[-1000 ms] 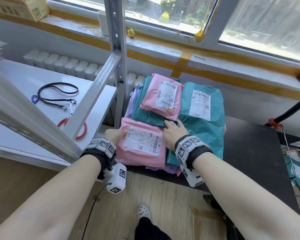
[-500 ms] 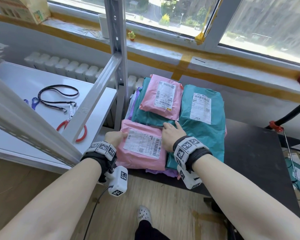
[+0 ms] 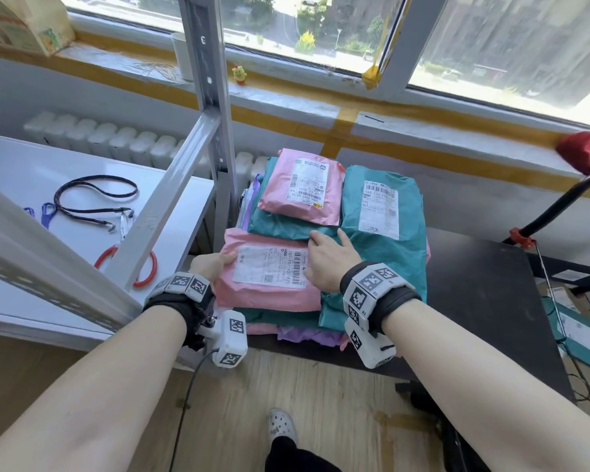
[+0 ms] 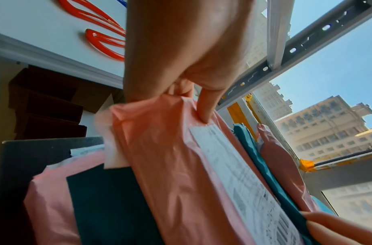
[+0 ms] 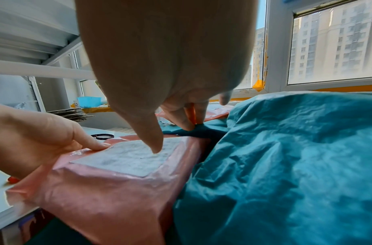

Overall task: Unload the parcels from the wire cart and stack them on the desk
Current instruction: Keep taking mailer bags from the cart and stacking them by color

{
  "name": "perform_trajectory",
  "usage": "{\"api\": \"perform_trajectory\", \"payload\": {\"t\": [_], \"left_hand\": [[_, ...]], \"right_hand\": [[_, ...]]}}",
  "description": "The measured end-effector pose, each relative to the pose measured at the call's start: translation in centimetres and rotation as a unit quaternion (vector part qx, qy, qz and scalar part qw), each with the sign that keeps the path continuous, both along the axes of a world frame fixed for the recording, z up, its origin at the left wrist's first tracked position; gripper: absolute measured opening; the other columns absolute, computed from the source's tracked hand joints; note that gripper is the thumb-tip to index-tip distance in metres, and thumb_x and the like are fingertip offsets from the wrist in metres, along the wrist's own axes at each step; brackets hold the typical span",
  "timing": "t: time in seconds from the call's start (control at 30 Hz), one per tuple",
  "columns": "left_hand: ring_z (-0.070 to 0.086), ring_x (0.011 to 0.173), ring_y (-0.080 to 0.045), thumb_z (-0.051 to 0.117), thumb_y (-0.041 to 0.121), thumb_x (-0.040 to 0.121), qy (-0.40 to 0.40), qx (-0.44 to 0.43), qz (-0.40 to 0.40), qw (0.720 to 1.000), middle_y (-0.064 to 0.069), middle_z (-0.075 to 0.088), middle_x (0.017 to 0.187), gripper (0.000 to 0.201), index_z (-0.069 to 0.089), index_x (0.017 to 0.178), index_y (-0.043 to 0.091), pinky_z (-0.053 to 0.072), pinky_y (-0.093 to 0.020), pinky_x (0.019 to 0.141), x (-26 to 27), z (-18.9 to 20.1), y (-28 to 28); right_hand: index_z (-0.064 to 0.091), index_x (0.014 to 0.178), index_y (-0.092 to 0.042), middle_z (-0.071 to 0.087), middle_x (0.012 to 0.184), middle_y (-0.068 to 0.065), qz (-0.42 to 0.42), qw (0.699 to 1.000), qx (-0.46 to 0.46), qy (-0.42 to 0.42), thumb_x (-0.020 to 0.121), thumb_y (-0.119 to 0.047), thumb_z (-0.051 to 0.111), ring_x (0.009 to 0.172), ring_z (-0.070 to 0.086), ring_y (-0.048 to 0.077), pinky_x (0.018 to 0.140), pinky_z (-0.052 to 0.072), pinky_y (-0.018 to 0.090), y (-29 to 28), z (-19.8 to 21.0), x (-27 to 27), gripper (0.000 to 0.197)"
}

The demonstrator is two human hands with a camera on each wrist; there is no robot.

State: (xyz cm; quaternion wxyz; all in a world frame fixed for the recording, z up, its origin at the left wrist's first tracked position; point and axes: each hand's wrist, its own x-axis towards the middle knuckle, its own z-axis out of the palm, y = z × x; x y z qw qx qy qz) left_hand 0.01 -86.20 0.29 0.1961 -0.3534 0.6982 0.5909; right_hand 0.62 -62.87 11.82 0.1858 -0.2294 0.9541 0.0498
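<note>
Head view: left grip pinches crinkled pink parcel, white label up; right grip rests flat.

**Both hands down on the pile**

Left hand at 9 o'clock of the pink parcel, gripping its edge, thumb on top. Right hand at 3 o'clock, palm down, fingers reaching toward 12. Both forearms extended, wrists banded

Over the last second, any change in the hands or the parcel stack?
Little. The right hand slid slightly left along the near pink parcel, fingers reaching onto the teal parcel behind. The left hand still grips that pink parcel's left edge. Nothing lifted or released; the stack and the desk are unchanged.
</note>
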Motion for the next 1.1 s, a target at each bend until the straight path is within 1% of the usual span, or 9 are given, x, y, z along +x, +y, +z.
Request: {"api": "perform_trajectory", "payload": {"t": [0.03,0.13,0.27,0.33,0.43,0.57,0.7,0.87,1.1], "left_hand": [[0.059,0.113,-0.031,0.076,0.057,0.065,-0.004,0.02,0.007,1.0,-0.013,0.062,0.123,0.082,0.058,0.121,0.0,0.045,-0.047,0.102,-0.1,-0.3,0.1],[0.057,0.119,-0.029,0.068,0.041,0.082,0.027,0.011,-0.004,1.0,-0.015,0.061,0.126,0.056,0.06,0.122,0.003,0.044,-0.045,0.104,-0.5,0.5,1.8],[0.06,0.113,-0.023,0.074,0.035,0.079,0.043,-0.029,0.034,0.998,-0.012,0.064,0.118,0.053,0.064,0.114,-0.003,0.045,-0.039,0.102,-0.5,1.2,3.0],[0.061,0.112,-0.026,0.074,0.033,0.079,0.042,-0.003,0.035,0.998,-0.015,0.065,0.119,0.052,0.063,0.115,-0.003,0.046,-0.042,0.102,-0.6,0.5,2.7],[0.061,0.112,-0.025,0.073,0.029,0.08,0.047,0.029,0.042,0.998,-0.013,0.064,0.121,0.049,0.062,0.116,-0.002,0.045,-0.042,0.103,-0.8,-1.1,2.2],[0.062,0.11,-0.029,0.074,0.027,0.079,0.054,0.018,0.052,0.997,-0.015,0.064,0.119,0.051,0.061,0.117,-0.005,0.046,-0.041,0.102,0.3,-0.2,3.2],[0.059,0.102,-0.024,0.069,0.023,0.085,0.07,-0.067,0.033,0.995,-0.01,0.062,0.108,0.045,0.06,0.118,-0.006,0.046,-0.037,0.1,1.6,1.9,4.1],[0.054,0.119,-0.031,0.069,0.028,0.084,0.083,-0.121,0.001,0.989,-0.018,0.055,0.131,0.056,0.053,0.129,-0.001,0.043,-0.04,0.104,2.5,4.0,4.0],[0.055,0.117,-0.031,0.064,0.016,0.086,0.12,-0.169,-0.055,0.977,-0.018,0.057,0.129,0.044,0.054,0.126,0.0,0.042,-0.034,0.101,4.2,7.9,4.6]], "right_hand": [[0.044,0.133,-0.005,0.032,0.144,0.007,-0.003,1.0,-0.002,-0.001,0.094,-0.027,0.04,0.136,0.032,0.016,0.118,-0.001,0.049,0.1,-0.1,0.0,0.045],[0.052,0.123,-0.006,0.039,0.138,0.006,-0.001,1.0,0.005,-0.014,0.093,-0.026,0.042,0.129,0.042,0.016,0.118,0.001,0.05,0.2,-0.6,0.2,0.038],[0.062,0.109,-0.011,0.047,0.129,0.003,-0.011,1.0,-0.001,-0.018,0.091,-0.023,0.043,0.122,0.048,0.018,0.118,0.003,0.048,0.3,-1.1,0.3,0.029],[0.055,0.123,-0.013,0.041,0.139,0.004,-0.009,1.0,-0.019,-0.001,0.092,-0.029,0.044,0.133,0.037,0.019,0.118,0.002,0.048,0.5,-1.3,0.3,0.036],[0.023,0.149,-0.017,0.012,0.158,0.005,-0.009,1.0,-0.002,-0.006,0.094,-0.043,0.043,0.147,0.008,0.02,0.119,-0.001,0.048,1.1,-1.9,0.4,0.064],[0.004,0.152,-0.022,-0.003,0.161,0.003,-0.005,0.999,0.04,-0.022,0.093,-0.046,0.043,0.148,-0.003,0.021,0.118,-0.005,0.047,1.8,-3.2,0.7,0.075],[0.0,0.152,-0.023,-0.005,0.161,0.003,-0.001,0.999,0.038,-0.015,0.093,-0.038,0.045,0.148,-0.003,0.02,0.117,-0.007,0.047,2.0,-3.4,1.0,0.076],[0.002,0.152,-0.022,-0.002,0.161,0.002,-0.011,1.0,0.011,-0.015,0.094,-0.034,0.044,0.148,-0.001,0.017,0.118,-0.005,0.046,2.0,-2.2,1.3,0.073],[0.012,0.152,-0.019,0.006,0.16,0.002,-0.06,0.997,-0.057,0.01,0.096,-0.032,0.043,0.148,0.006,0.016,0.12,0.006,0.044,2.8,0.7,3.2,0.064]]}}
